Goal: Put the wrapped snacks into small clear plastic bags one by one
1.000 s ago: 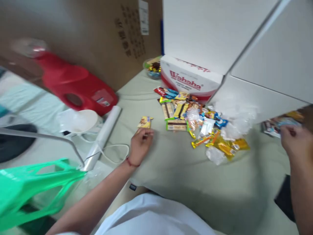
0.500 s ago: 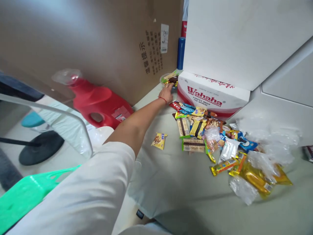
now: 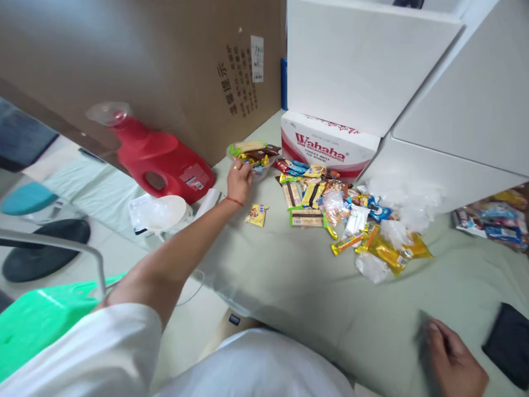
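My left hand (image 3: 239,179) reaches forward and grips the near rim of a clear bowl of snacks (image 3: 254,155), which it holds just above the green cloth. A small yellow cookie packet (image 3: 257,215) lies below that hand. To the right spreads a pile of wrapped snacks (image 3: 330,209). My right hand (image 3: 452,361) rests low at the bottom right on the cloth, fingers loosely curled, holding nothing I can see.
A Wahaha box (image 3: 326,146) stands behind the pile, against white panels (image 3: 363,60). A big cardboard box (image 3: 165,66) fills the back left, with a red jug (image 3: 161,162) and white bowl (image 3: 163,212) before it. More snacks (image 3: 491,218) lie far right; a black thing (image 3: 510,342) bottom right.
My left hand has pulled the snack bowl from the far corner beside the Wahaha box toward me. My right hand has come into view at the bottom right.
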A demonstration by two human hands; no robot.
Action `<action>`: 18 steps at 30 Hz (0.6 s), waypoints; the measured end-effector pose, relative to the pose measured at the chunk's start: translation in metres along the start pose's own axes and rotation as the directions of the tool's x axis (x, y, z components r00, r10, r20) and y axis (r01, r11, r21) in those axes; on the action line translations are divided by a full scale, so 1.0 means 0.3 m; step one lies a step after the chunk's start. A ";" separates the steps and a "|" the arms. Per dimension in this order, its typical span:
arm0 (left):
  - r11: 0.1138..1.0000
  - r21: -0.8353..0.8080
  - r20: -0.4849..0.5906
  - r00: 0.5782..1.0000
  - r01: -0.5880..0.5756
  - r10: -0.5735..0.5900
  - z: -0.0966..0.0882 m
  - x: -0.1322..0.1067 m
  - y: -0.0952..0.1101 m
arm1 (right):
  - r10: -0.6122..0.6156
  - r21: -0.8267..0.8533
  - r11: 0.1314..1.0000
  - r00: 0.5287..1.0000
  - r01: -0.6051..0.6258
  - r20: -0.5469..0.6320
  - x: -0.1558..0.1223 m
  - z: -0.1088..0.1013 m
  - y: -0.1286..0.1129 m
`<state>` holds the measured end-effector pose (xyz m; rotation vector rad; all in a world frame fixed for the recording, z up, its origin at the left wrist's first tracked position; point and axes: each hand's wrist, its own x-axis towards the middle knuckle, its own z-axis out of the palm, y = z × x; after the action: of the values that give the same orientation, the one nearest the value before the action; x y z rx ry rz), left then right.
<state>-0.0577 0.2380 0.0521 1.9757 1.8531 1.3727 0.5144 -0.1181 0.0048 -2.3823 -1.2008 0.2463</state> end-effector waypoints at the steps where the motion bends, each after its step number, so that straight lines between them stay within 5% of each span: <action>1: 0.999 -0.004 -0.020 0.999 -0.045 0.045 -0.040 -0.062 0.039 | 0.015 0.014 1.000 1.000 -0.015 -0.003 -0.012 0.006 -0.005; 5: 0.991 -0.115 -0.123 0.991 -0.065 0.051 -0.106 -0.234 0.247 | -0.034 0.053 0.998 0.999 0.035 -0.034 -0.062 0.026 -0.002; 7: 0.952 -0.306 -0.147 0.987 0.022 -0.070 -0.069 -0.246 0.358 | -0.069 0.073 0.995 0.997 0.072 -0.037 -0.084 0.030 0.012; 9: 0.787 -0.588 -0.040 0.964 0.189 -0.261 0.006 -0.213 0.454 | -0.082 0.089 0.992 0.996 0.085 -0.039 -0.103 0.027 0.028; 11: 0.412 -0.803 0.225 0.860 0.430 -0.457 0.099 -0.162 0.527 | -0.061 0.104 0.992 0.998 0.065 -0.033 -0.121 0.017 0.044; 12: 0.197 -0.817 0.384 0.766 0.542 -0.516 0.143 -0.137 0.555 | -0.039 0.111 0.993 0.999 0.043 -0.034 -0.130 0.010 0.052; 14: -0.084 -0.738 0.605 0.601 0.670 -0.523 0.216 -0.103 0.596 | 0.008 0.130 0.991 0.999 -0.002 -0.042 -0.151 -0.005 0.064; 16: -0.180 -0.661 0.705 0.522 0.728 -0.480 0.258 -0.098 0.625 | 0.056 0.168 0.985 0.997 -0.046 -0.056 -0.171 -0.019 0.064; 18: -0.218 -0.617 0.759 0.499 0.756 -0.418 0.274 -0.124 0.654 | 0.133 0.250 0.961 0.989 -0.114 -0.060 -0.187 -0.032 0.040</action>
<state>0.1475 0.1970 0.1058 0.2923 0.8795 1.1777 0.4927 -0.1720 0.0049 -2.2295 -0.9292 0.3224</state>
